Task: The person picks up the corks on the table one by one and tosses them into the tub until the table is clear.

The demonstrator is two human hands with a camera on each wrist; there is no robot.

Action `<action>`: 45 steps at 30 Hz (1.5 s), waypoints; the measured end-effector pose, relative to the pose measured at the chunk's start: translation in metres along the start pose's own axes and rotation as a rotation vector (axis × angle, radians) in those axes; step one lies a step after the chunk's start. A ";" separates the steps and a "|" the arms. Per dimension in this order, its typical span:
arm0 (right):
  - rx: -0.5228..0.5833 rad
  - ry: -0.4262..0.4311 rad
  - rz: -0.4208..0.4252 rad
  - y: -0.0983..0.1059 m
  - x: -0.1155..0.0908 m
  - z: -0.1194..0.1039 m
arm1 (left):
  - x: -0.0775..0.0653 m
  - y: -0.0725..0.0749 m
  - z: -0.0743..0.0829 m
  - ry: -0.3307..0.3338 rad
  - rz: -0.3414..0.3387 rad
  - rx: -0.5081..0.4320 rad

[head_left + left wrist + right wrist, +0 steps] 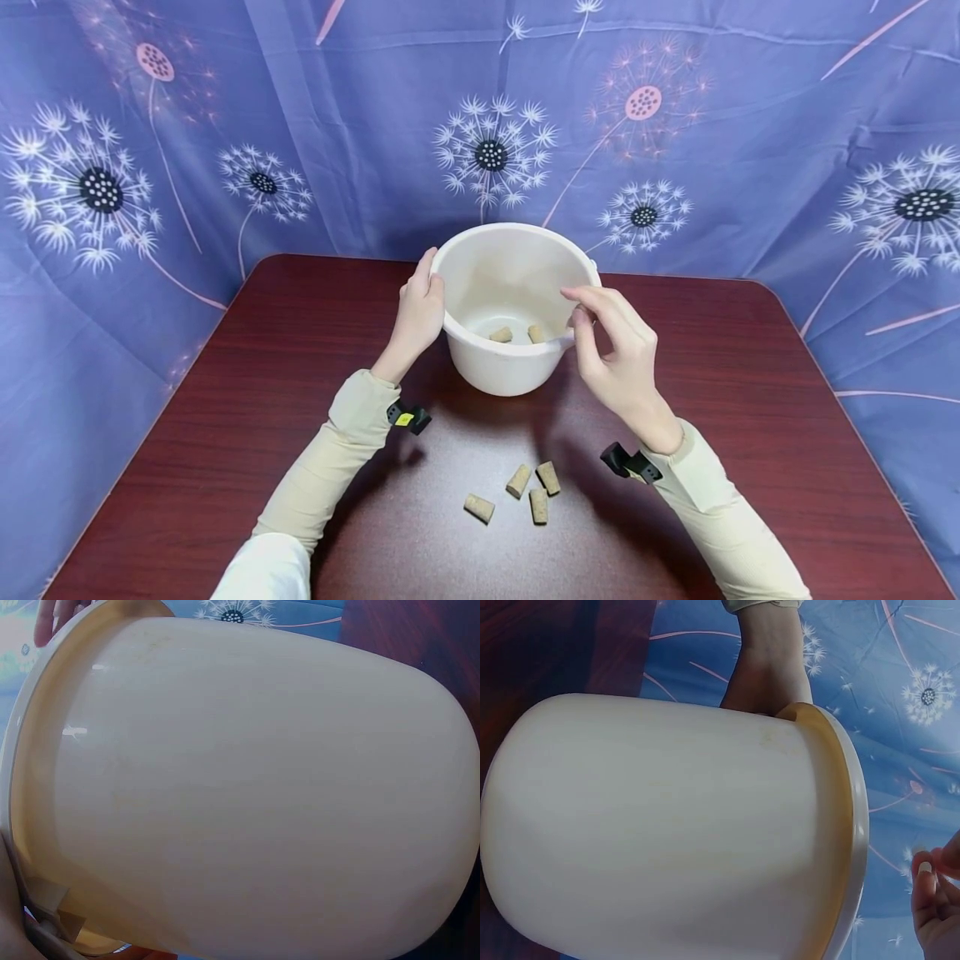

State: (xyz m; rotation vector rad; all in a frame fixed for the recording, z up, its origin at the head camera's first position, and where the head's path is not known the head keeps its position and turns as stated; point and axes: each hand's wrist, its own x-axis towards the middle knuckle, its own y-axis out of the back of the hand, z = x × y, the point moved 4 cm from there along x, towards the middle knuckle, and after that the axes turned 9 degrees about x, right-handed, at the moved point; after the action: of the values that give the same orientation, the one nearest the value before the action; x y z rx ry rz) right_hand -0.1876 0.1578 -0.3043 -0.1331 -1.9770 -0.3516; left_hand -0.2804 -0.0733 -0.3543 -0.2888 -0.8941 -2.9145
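A white plastic bucket [504, 367] is on the table with its mouth facing up. My left hand [420, 308] grips its left rim, the thumb near the inner edge. Two corks [501, 335] lie on the bucket's floor. My right hand [621, 350] is over the right rim, index finger stretched out above the mouth and thumb just below it, with nothing visible between them. Nearer to me on the table lie several loose corks [538, 506]. In the right wrist view the bucket wall [667, 825] fills much of the picture, with the right fingertips [924, 879] beyond the rim.
The dark red wooden table [712, 358] has rounded far corners. Behind and beside it hangs a blue cloth [375, 125] with dandelion prints, close behind the bucket. A small handle fitting [60, 911] is on the bucket's side in the left wrist view.
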 end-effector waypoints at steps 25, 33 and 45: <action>0.173 0.264 -0.171 0.002 -0.034 -0.015 | -0.001 0.000 0.001 -0.006 -0.005 -0.006; 0.273 0.268 -0.413 -0.007 -0.050 -0.013 | -0.001 -0.001 0.000 -0.004 -0.003 -0.009; 0.130 0.068 -0.947 -0.023 -0.080 -0.008 | 0.000 0.000 0.000 -0.007 0.004 0.000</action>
State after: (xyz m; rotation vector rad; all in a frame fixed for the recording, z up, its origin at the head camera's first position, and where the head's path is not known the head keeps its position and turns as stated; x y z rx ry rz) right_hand -0.1529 0.1391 -0.3781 0.9120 -1.8729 -0.8072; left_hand -0.2803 -0.0732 -0.3549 -0.3011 -0.8930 -2.9116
